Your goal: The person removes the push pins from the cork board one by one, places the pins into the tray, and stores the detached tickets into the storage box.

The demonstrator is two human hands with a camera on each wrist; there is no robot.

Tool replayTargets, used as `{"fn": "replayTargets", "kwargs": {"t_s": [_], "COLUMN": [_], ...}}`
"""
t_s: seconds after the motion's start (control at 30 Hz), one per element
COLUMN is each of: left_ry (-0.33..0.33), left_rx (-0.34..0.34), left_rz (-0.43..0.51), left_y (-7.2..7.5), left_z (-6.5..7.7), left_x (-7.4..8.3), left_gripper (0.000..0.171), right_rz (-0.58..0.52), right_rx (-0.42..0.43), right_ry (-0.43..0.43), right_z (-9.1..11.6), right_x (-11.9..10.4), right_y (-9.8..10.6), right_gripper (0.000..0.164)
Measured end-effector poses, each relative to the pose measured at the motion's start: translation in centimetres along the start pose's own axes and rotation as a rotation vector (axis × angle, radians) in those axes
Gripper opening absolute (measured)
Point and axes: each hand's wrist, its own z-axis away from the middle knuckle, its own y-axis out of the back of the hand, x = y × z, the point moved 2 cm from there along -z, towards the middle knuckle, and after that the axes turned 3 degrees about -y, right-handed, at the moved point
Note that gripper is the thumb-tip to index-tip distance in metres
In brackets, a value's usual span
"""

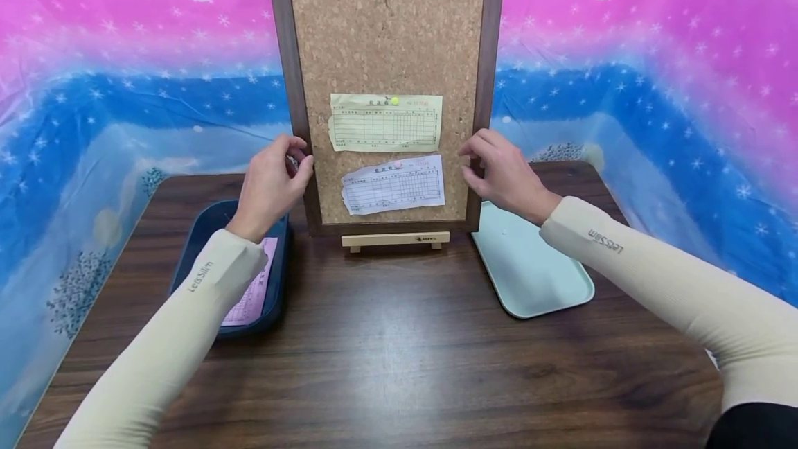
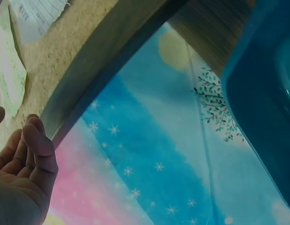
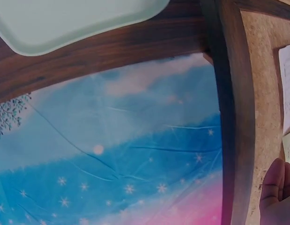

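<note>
A cork board point(image 1: 386, 40) in a dark wooden frame point(image 1: 280, 54) stands on a small wooden easel point(image 1: 395, 238). Pinned on it are a yellow receipt slip point(image 1: 386, 131) with a yellow pushpin point(image 1: 395, 100) and, below, a white-lilac slip point(image 1: 393, 189) with a pinkish pin point(image 1: 399, 165) at its top. Beside the frame's left edge is my left hand point(image 1: 274, 179), fingers loosely bent, thumb apart, nothing held. My right hand point(image 1: 501, 172) hovers by the right edge in a similar relaxed bend, its fingertips over the cork in the right wrist view.
At the left, a dark blue bin point(image 1: 280, 283) holds a pink slip point(image 1: 252, 300), partly covered by my forearm. A pale green tray point(image 1: 536, 276) lies at the right on the wooden table point(image 1: 386, 352). Behind hangs a pink and blue patterned cloth point(image 1: 156, 75).
</note>
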Motion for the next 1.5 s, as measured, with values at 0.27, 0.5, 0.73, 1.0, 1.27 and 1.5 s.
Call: {"fn": "replayTargets", "kwargs": {"t_s": [0.27, 0.5, 0.73, 1.0, 1.27, 1.5], "left_ry": [0.005, 0.025, 0.028, 0.047, 0.047, 0.045], "left_rx": [0.101, 0.162, 0.18, 0.158, 0.15, 0.152], "left_rz": [0.02, 0.024, 0.048, 0.057, 0.039, 0.046], "left_y": [-1.4, -2.4, -2.8, -3.2, -3.4, -3.5], "left_z": [-1.0, -1.8, -2.1, -2.3, -2.2, -2.4], "left_x": [1.0, 1.7, 2.1, 2.7, 2.9, 3.0], "left_gripper": [0.03, 0.03, 0.029, 0.03, 0.027, 0.025], "right_rz": [0.034, 0.045, 0.034, 0.047, 0.056, 0.054], "right_rx": [0.003, 0.019, 0.033, 0.005, -0.023, 0.016], "right_ry": [-0.011, 0.009, 0.031, 0.046, 0.066, 0.07], "right_z": [-1.7, -3.2, -4.8, -5.9, -6.4, -7.2], "right_x": [-0.6, -1.5, -2.2, -2.9, -3.3, -3.7], "right_y": [-0.3, -0.7, -0.6, -0.6, -1.1, -1.4], "right_gripper": [0.018, 0.017, 0.016, 0.016, 0.017, 0.019]}}
